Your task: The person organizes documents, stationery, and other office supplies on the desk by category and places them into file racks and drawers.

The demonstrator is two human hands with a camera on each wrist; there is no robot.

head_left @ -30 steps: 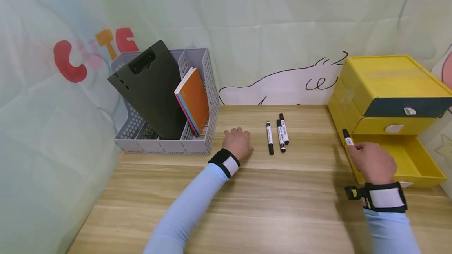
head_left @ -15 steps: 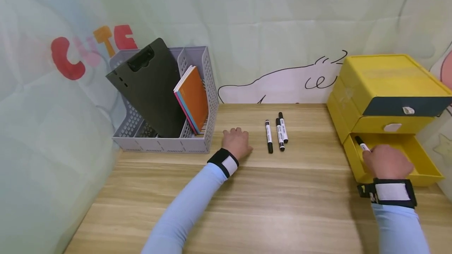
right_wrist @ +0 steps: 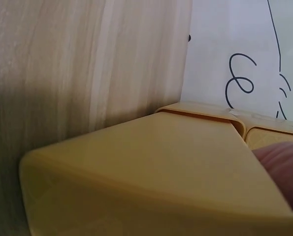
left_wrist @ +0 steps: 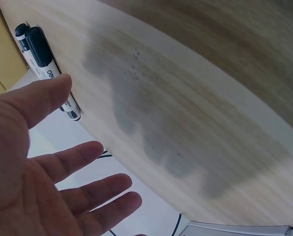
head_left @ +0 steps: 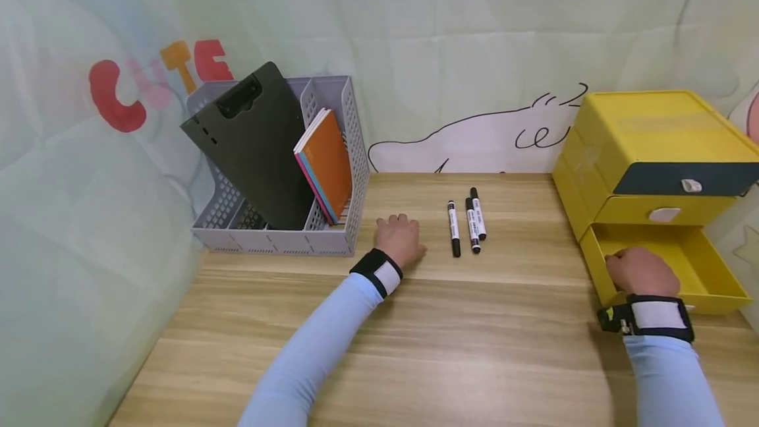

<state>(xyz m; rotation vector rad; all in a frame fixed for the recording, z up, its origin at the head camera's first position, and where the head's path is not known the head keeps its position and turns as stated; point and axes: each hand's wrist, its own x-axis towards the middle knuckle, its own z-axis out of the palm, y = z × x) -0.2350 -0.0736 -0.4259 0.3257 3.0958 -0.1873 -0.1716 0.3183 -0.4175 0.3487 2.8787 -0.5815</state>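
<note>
My right hand (head_left: 643,272) is down inside the pulled-out bottom drawer (head_left: 688,259) of a yellow drawer unit (head_left: 670,127). Its fingers are hidden, and no marker shows there. In the right wrist view the drawer's side wall (right_wrist: 185,157) covers most of that hand (right_wrist: 284,167). My left hand (head_left: 398,241) is over the tabletop near the grey organizer, fingers apart and holding nothing. To its right lie a single marker (head_left: 454,229) and a pair of markers (head_left: 472,226) side by side, white with black caps. Markers (left_wrist: 43,56) also show beyond my left thumb in the left wrist view.
A grey desk organizer (head_left: 279,242) stands at the back left, with a black clipboard (head_left: 255,150) leaning in it and thin notebooks (head_left: 329,167), the front one orange. A printed cloth (head_left: 450,84) hangs behind the wooden table (head_left: 462,348).
My right hand has carried a marker rightward from beside the drawer unit into the bottom drawer, where the marker has gone from sight. The left hand stays in place.
</note>
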